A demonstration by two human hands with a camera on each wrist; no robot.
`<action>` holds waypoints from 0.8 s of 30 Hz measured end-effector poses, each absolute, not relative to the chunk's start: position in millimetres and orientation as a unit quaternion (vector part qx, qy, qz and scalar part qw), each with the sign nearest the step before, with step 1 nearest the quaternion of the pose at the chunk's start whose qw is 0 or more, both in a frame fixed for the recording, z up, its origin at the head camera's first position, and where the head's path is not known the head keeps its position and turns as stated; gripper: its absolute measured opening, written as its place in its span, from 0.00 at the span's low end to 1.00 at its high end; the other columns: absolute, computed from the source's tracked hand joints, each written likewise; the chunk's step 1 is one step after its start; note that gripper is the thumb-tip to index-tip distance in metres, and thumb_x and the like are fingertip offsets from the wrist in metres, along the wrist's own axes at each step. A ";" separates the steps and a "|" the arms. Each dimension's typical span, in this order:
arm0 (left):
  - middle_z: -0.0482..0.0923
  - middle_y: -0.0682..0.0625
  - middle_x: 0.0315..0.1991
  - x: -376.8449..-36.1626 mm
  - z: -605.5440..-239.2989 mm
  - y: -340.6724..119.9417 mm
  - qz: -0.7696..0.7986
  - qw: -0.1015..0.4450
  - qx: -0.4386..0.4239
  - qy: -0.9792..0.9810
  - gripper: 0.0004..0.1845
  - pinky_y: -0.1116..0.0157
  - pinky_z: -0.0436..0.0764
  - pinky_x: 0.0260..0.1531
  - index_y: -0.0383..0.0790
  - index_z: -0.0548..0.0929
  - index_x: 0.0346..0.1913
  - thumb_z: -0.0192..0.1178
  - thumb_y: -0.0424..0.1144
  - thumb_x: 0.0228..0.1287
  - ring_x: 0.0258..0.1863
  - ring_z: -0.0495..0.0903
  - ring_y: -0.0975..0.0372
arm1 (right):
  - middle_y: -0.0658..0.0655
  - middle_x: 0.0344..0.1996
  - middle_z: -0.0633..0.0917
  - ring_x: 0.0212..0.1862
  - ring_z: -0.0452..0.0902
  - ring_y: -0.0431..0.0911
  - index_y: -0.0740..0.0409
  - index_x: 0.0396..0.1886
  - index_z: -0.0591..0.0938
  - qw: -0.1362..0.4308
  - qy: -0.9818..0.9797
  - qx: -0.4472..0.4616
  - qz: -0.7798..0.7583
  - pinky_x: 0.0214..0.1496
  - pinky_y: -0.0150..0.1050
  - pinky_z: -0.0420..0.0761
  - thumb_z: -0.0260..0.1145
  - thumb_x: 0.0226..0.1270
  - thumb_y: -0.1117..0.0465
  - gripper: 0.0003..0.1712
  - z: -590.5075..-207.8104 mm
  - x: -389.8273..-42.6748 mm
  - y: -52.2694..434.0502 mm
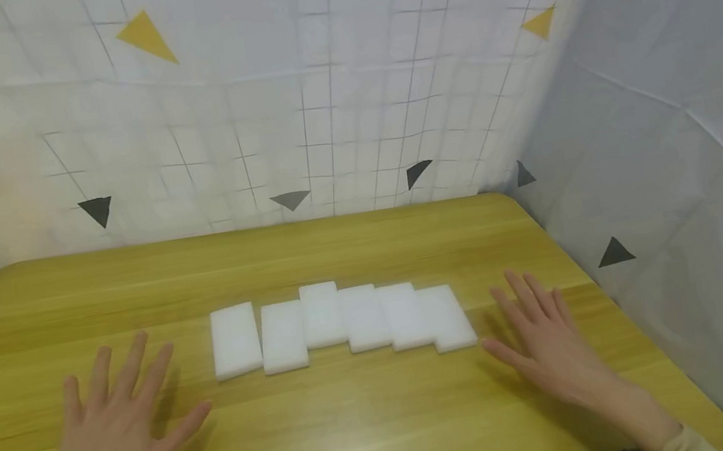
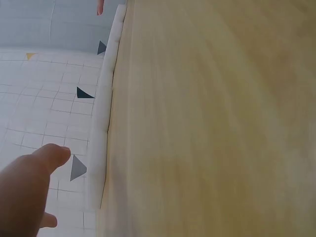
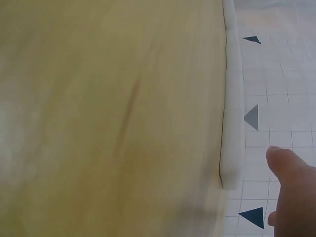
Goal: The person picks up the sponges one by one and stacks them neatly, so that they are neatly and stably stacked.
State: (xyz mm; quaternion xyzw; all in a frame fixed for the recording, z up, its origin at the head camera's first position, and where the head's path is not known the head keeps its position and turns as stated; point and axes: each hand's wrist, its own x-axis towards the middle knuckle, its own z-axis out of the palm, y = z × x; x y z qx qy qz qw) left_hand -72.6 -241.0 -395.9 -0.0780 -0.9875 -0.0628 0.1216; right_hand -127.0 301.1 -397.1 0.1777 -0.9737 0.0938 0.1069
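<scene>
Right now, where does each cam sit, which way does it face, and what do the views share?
Head: worn on the head, looks forward and down at the yellow wooden table and the row of flat white foam blocks; left hand and right hand lie flat.
Left wrist: skims the tabletop sideways toward the blocks' edge; a fingertip shows.
Right wrist: mirrors it; a fingertip shows.
Shared: all three views show the block row.

wooden table (image 1: 377, 426) | six white foam blocks (image 1: 341, 326) in a row
</scene>
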 end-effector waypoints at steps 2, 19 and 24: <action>0.43 0.39 0.81 -72.5 -396.0 -240.8 -0.062 0.122 -0.078 -0.988 0.51 0.32 0.20 0.67 0.45 0.57 0.78 0.54 0.73 0.61 0.77 0.37 0.33 | 0.58 0.81 0.42 0.80 0.32 0.61 0.53 0.81 0.53 0.104 -0.975 0.177 0.090 0.78 0.66 0.32 0.58 0.72 0.37 0.48 -397.7 -127.2 300.7; 0.68 0.33 0.67 -71.9 -399.0 -222.0 -0.180 0.129 -0.075 -0.972 0.41 0.33 0.66 0.58 0.37 0.70 0.68 0.63 0.64 0.62 0.61 0.68 0.34 | 0.67 0.71 0.68 0.71 0.60 0.66 0.65 0.73 0.66 0.144 -0.962 0.157 0.172 0.73 0.66 0.57 0.65 0.68 0.41 0.44 -406.7 -132.6 278.8; 0.74 0.33 0.62 -72.7 -404.7 -214.6 -0.233 0.127 -0.064 -0.962 0.34 0.32 0.71 0.54 0.37 0.75 0.62 0.65 0.58 0.63 0.58 0.72 0.35 | 0.68 0.67 0.71 0.67 0.65 0.65 0.65 0.71 0.68 0.144 -0.958 0.130 0.211 0.68 0.66 0.64 0.67 0.67 0.42 0.43 -411.2 -130.7 269.3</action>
